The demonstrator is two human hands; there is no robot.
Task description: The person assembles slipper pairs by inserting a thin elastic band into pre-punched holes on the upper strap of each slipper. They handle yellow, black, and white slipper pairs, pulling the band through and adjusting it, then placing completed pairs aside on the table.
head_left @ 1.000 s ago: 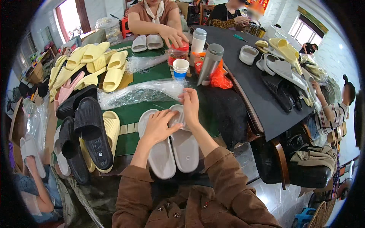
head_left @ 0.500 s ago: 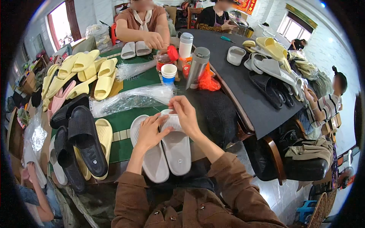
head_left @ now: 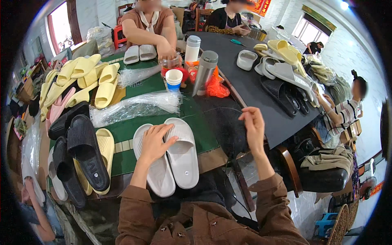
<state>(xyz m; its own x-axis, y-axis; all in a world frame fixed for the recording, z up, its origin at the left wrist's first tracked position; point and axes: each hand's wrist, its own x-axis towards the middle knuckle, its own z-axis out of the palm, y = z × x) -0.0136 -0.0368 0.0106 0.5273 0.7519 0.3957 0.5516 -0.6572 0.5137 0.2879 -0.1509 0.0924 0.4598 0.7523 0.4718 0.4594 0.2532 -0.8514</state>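
Observation:
A pair of light grey slide slippers (head_left: 184, 163) lies side by side at the table's near edge, toes pointing away from me. My left hand (head_left: 153, 143) grips the pair across the straps, its fingers over the left strap and its thumb against the right one. Off to the right of the slippers, my right hand (head_left: 254, 126) is raised over the dark chair area with its fingers curled together. Anything thin between those fingertips is too small to see. Beyond the slippers lies a bundle of clear plastic ties (head_left: 136, 108).
Yellow slippers (head_left: 85, 67) and black slippers (head_left: 87, 143) are piled on the left. A steel flask (head_left: 205, 73), paper cups (head_left: 174, 79) and a jar (head_left: 170, 63) stand ahead. More slippers (head_left: 286, 69) lie on the black table (head_left: 232, 57). A person (head_left: 149, 28) works opposite.
My right hand has left the slippers' straps and swung out to the right. My left hand stays on the pair. Across the table, the person's hand has moved into the jar.

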